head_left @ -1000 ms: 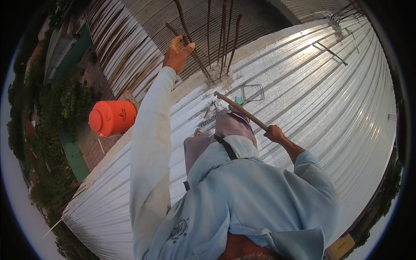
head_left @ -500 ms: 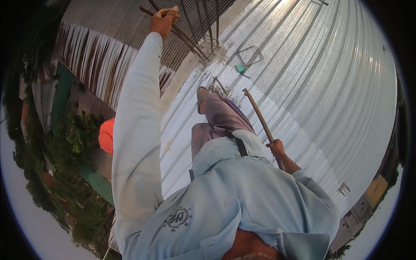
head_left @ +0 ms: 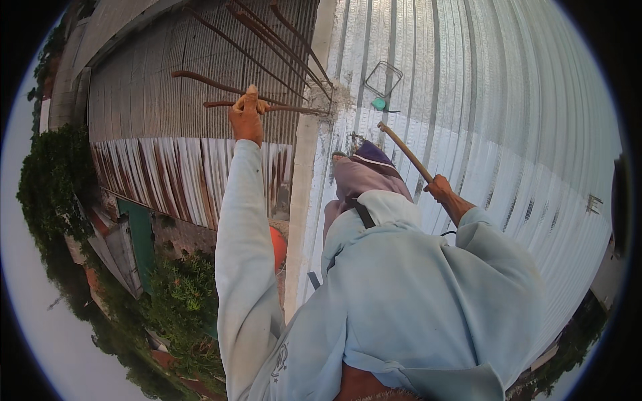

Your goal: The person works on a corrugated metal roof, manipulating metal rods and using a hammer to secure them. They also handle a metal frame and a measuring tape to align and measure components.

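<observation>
Orange container: mostly behind my left sleeve.
Hooked rod: lower end lost behind my right hand, clenched round it.
Rusty rebar: beside the concrete edge, gripped by my left hand; one bar or two, I cannot tell.
Arms: left stretched, right bent.

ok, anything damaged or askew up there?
Yes: the rusty rods at the left hand splay at different angles from the concrete edge, some bent. Left of it, pale corrugated sheets have brown streaks, probably rust.
</observation>
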Demonstrator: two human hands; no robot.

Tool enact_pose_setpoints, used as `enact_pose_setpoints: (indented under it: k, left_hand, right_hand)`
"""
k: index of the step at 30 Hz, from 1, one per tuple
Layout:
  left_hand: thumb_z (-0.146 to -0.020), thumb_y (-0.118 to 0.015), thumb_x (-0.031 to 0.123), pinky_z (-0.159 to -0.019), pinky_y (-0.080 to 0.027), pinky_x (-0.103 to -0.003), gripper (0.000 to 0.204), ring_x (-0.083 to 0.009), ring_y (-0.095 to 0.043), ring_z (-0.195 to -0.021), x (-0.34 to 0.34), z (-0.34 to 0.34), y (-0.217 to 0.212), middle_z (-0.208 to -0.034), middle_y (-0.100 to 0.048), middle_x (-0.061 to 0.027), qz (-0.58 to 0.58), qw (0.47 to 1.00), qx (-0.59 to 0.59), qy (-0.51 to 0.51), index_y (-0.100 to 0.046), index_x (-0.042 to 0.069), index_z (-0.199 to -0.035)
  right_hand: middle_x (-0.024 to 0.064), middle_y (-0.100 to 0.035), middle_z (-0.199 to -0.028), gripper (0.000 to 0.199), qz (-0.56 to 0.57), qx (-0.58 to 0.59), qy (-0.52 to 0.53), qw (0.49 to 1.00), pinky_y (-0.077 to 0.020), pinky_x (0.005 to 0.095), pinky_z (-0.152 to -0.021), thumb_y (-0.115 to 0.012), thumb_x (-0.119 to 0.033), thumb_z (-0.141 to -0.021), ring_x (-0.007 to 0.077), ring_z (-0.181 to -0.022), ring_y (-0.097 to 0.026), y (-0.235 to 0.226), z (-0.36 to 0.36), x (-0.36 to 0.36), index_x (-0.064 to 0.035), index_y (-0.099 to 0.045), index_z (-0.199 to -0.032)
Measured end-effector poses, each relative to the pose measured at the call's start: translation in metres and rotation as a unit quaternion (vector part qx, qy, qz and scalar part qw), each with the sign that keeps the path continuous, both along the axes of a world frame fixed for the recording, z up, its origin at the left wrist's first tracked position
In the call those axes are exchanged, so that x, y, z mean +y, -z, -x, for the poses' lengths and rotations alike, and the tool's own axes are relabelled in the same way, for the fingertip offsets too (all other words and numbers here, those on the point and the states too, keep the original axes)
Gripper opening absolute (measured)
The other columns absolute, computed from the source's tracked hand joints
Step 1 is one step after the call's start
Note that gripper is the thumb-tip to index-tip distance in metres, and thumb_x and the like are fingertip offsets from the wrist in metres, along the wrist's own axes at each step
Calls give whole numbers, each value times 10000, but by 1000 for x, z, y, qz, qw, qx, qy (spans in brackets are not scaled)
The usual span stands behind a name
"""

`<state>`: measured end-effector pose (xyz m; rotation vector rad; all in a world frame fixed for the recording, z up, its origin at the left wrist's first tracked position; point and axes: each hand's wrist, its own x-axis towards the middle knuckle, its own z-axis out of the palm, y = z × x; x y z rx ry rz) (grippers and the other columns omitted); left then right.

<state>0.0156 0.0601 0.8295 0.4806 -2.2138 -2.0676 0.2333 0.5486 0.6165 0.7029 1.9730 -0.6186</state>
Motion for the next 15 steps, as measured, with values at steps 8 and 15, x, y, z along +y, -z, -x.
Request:
enact_pose_setpoints:
  k: [8,15]
  left_hand:
    - [-976,-631,412,-705,-405,-298,483,-120,-481,-665,0,-4,6,-656,-519,-18,31,998,15,44,-526,59,-662]
    - [-993,-610,404,-673,-396,-279,481,-102,-448,-655,9,0,-6,-663,-516,-12,50,997,19,64,-549,42,-681]
  right_hand:
    - [180,-684,-758,367,44,5,-21,999,-535,416,-492,-746,-236,-778,286,-579,-665,34,47,-75,90,-675,-931]
    - [153,-663,-677,362,52,49,11,997,-543,414,-487,-777,-244,-767,273,-542,-656,62,36,-120,81,-680,-894]
